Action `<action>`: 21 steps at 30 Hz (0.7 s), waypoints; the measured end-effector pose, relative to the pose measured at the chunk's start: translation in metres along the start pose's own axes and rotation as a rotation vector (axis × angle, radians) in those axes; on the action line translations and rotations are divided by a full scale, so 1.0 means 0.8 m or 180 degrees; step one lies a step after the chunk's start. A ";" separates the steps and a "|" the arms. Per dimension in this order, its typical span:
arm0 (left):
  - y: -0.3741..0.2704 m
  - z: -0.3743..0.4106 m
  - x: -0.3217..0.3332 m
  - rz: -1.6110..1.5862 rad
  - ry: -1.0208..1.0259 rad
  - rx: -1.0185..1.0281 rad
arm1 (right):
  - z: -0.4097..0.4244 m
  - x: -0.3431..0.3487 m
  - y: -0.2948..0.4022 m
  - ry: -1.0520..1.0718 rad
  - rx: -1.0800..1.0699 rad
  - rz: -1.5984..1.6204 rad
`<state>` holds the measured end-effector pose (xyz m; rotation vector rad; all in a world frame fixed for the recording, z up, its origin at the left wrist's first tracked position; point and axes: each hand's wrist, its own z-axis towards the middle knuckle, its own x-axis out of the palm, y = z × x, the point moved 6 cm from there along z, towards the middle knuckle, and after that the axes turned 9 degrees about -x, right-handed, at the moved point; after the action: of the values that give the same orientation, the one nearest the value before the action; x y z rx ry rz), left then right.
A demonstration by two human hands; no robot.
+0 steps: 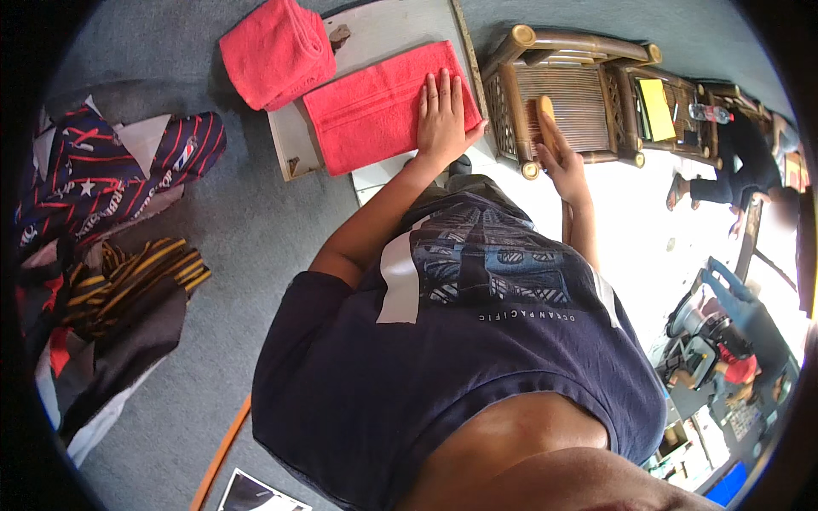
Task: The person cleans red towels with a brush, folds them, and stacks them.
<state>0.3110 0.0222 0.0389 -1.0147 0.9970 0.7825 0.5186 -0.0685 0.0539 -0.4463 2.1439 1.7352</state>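
My left hand (442, 121) lies palm down, fingers together, on the right part of a folded red towel (370, 115). Under the towel is a worn white tabletop (396, 25) with chipped patches. A second folded red towel (278, 54) rests at the far left edge of that top. Over on the right, my right hand (565, 163) holds a wooden brush (546, 121) upright, its bristles facing left. The brush is in front of the seat of a bamboo chair (562, 89); whether it touches the chair I cannot tell.
Striped capes (128, 172) hang along the grey wall (249, 255) at left. More bamboo seating (687, 102) holds a yellow pad (657, 108) and a plastic bottle (710, 114). Farther right are a seated person (741, 166), a standing person (760, 332) and a barber chair (693, 345).
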 end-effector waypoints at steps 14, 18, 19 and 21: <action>0.046 0.001 -0.060 -0.2527 -0.0368 -0.0801 | 0.082 0.020 0.087 0.0084 -0.0532 0.1849; 0.070 -0.028 -0.114 -0.3356 -0.0662 -0.1530 | 0.085 0.043 0.110 0.0256 -0.0614 0.1705; 0.082 -0.036 -0.123 -0.3500 -0.0785 -0.1660 | 0.088 0.051 0.114 0.0281 -0.0674 0.1715; 0.115 -0.069 -0.122 -0.3683 -0.0983 -0.2210 | 0.093 0.067 0.116 0.0309 -0.0567 0.1646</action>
<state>0.1778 -0.0056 0.0904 -1.7308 -0.2486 0.2499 0.4344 0.0220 0.0962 -0.0094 2.3260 2.2287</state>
